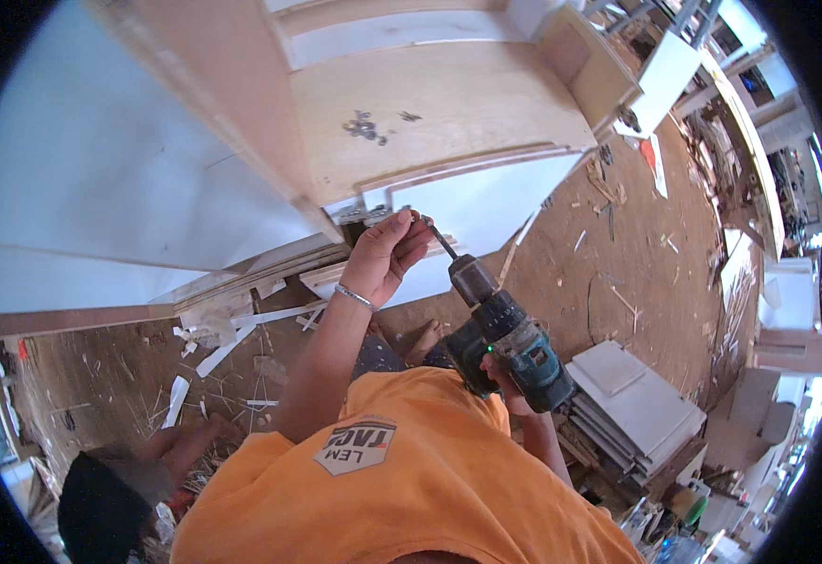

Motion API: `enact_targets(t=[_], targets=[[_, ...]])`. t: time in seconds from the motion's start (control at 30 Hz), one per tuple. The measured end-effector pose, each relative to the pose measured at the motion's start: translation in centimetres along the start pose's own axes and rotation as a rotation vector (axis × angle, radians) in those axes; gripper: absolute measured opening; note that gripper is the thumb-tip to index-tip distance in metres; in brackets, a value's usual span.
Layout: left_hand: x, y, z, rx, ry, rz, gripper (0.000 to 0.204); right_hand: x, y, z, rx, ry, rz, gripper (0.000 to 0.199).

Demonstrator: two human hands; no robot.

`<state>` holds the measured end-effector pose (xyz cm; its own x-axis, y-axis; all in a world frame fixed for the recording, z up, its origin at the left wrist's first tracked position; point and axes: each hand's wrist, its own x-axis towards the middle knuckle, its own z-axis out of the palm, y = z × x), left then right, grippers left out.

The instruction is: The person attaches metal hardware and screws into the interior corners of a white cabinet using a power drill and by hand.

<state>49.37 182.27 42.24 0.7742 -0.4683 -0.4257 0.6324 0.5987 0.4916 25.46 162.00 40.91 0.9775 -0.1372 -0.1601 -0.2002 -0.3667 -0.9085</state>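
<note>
Workshop cabinet (467, 99): loose hardware (364, 126), unfitted, near its left edge.
My left hand (384, 254) pinches the bit (444, 242); right hand (507, 382) grips the drill (522, 350).

An orange short-sleeved shirt (401, 479) covers the torso, its front bearing a pale shield-shaped badge (354, 446) with dark lettering (upside down from this view). Beyond the shirt, a slim silvery bracelet (355, 298) circles the left wrist, and dark trousers (380, 355) show pale specks. The left hand (390, 250) and right hand (508, 387) are bare.
</note>
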Motion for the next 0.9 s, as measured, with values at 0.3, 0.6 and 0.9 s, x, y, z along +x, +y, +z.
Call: enact_targets(t=[0.3,0.6,0.9], targets=[[-4.8,5.5,-2.5,0.299,0.054,0.134,0.029,0.1,-3.0,3.7,-0.010,-0.069,0.060,0.023],[-1.1,6.4,-0.9,0.406,-0.090,-0.012,0.026,2.9,-5.3,1.0,0.014,-0.058,0.043,0.037],[11.7,4.7,0.1,0.800,-0.168,-0.036,0.033,6.5,1.9,-5.3,0.097,-0.007,0.134,0.040]])
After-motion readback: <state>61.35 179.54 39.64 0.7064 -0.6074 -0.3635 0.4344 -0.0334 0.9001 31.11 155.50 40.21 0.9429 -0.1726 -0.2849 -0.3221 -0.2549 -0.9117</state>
